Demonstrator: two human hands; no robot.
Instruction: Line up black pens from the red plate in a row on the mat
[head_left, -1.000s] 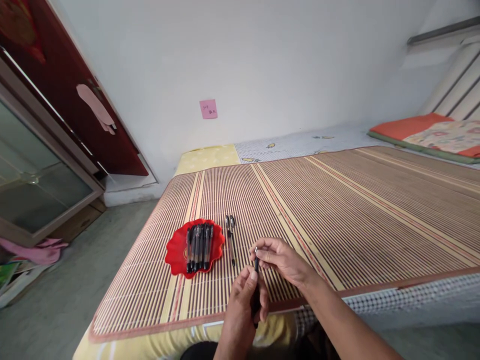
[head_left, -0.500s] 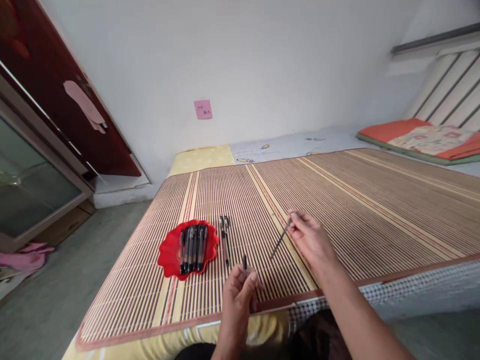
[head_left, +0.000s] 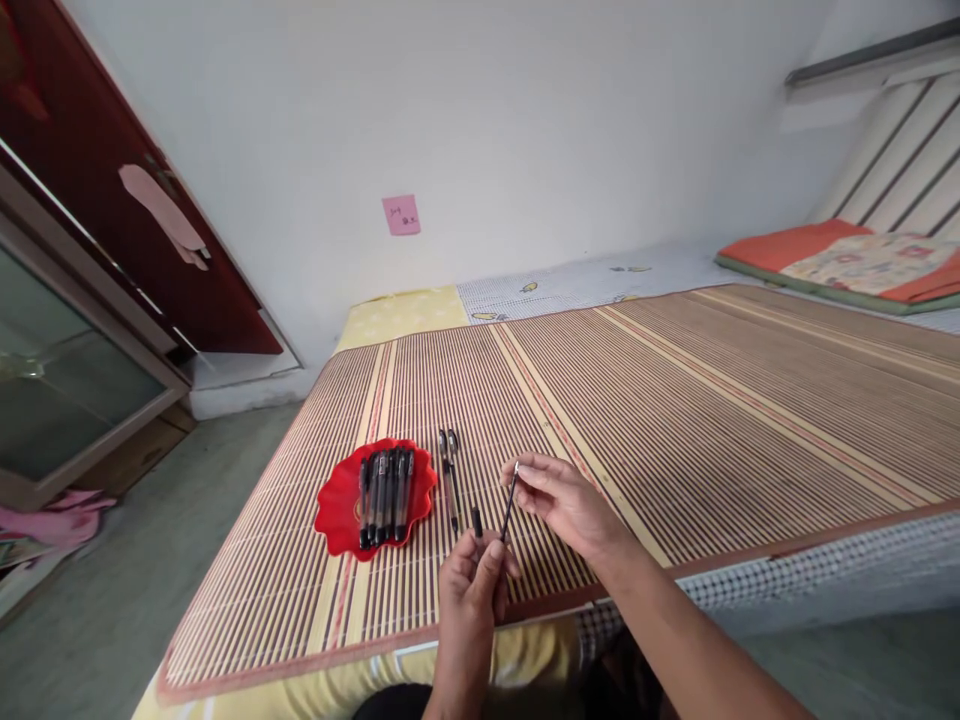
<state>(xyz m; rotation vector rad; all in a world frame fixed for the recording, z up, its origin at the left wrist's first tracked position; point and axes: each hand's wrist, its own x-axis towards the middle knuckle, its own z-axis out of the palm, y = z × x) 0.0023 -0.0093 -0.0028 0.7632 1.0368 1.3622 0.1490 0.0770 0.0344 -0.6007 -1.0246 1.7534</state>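
Because the fingers of the left hand (head_left: 469, 585) wrap around the dark pen part (head_left: 477, 522), only its upper end is exposed; the remainder is hidden in the grip. The left hand is closed on this part, above the near edge of the slatted mat (head_left: 637, 420). The right hand (head_left: 562, 502) pinches a thin black rod (head_left: 510, 505) near its bright upper tip, thumb and fingertips together on it. The rod is tilted, and its lower end reaches the left thumb; whether the left hand also grips that end cannot be determined.

A red scalloped plate (head_left: 337, 510) rests on the mat, to the left of the hands. A bundle of black-capped pens (head_left: 386, 497) lies side by side on it; overlap prevents an exact count. Two slender pen-like items (head_left: 450, 480) lie close together on the mat, between plate and hands; whether each is a complete pen is unclear.

The writing on the pink note (head_left: 401, 215), fixed to the wall (head_left: 562, 130), is too small to read. The folded orange quilt (head_left: 817, 245) is cut off at the right border.
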